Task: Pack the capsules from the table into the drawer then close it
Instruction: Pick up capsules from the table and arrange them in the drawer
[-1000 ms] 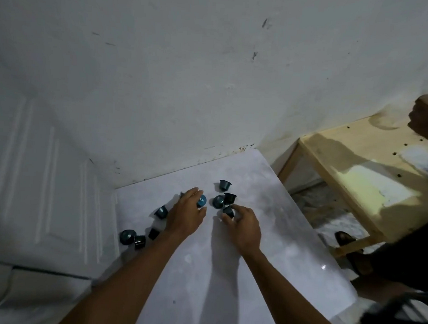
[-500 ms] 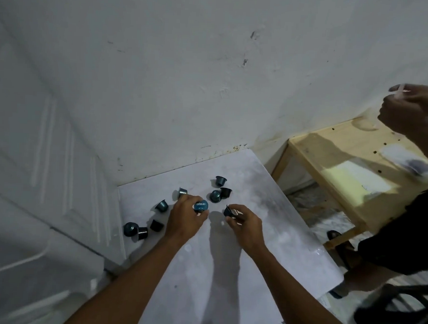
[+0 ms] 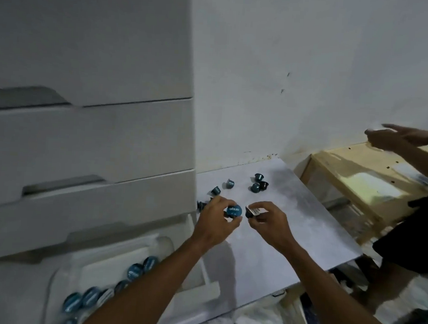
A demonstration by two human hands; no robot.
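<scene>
Capsules [image 3: 233,210] in left hand [image 3: 212,227] and right hand [image 3: 270,226] face lids upward.

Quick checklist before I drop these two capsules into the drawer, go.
1. Left hand has a firm hold on the blue capsule: ok, fingers curl round it.
2. Right hand has the dark capsule: ok, pinched at the fingertips.
3. Drawer open: ok, pulled out at lower left.
4. Room left in it: cannot tell, the forearm hides part of the row of packed capsules.
5. Table emptied: not ok, loose capsules lie near the wall.
6. Path to the drawer free: ok, the other person's hand is far right.
</scene>
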